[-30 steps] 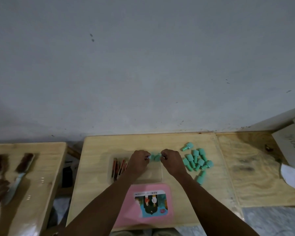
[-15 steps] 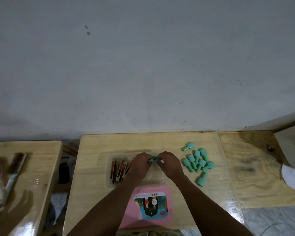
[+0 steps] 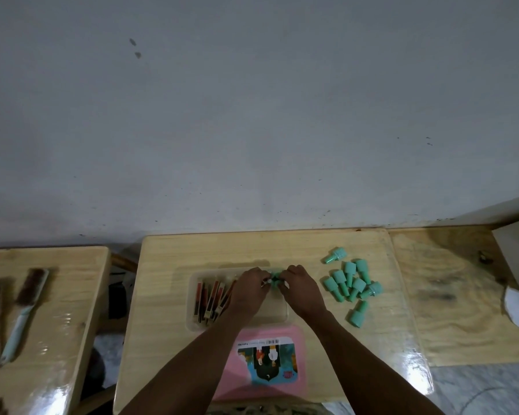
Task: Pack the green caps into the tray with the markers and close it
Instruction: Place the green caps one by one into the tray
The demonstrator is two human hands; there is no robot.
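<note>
Pinching one smooth green cap point(image 3: 275, 278) between curled fingers point(image 3: 261, 277), the left hand point(image 3: 249, 290) and right hand point(image 3: 303, 292) meet over a translucent, round-cornered plastic tray point(image 3: 274, 311) holding slim dark markers point(image 3: 210, 298). Stepped cylindrical loose caps point(image 3: 352, 283) cluster on the glossy wooden surface point(image 3: 192, 253), right of the tray; a pink lid point(image 3: 300, 342) lies nearer.

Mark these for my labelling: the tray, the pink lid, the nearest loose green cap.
tray point(image 3: 271, 308), head view, bare floor in its right half.
pink lid point(image 3: 268, 363), head view, its printed label.
nearest loose green cap point(image 3: 357, 316), head view, its body.
</note>
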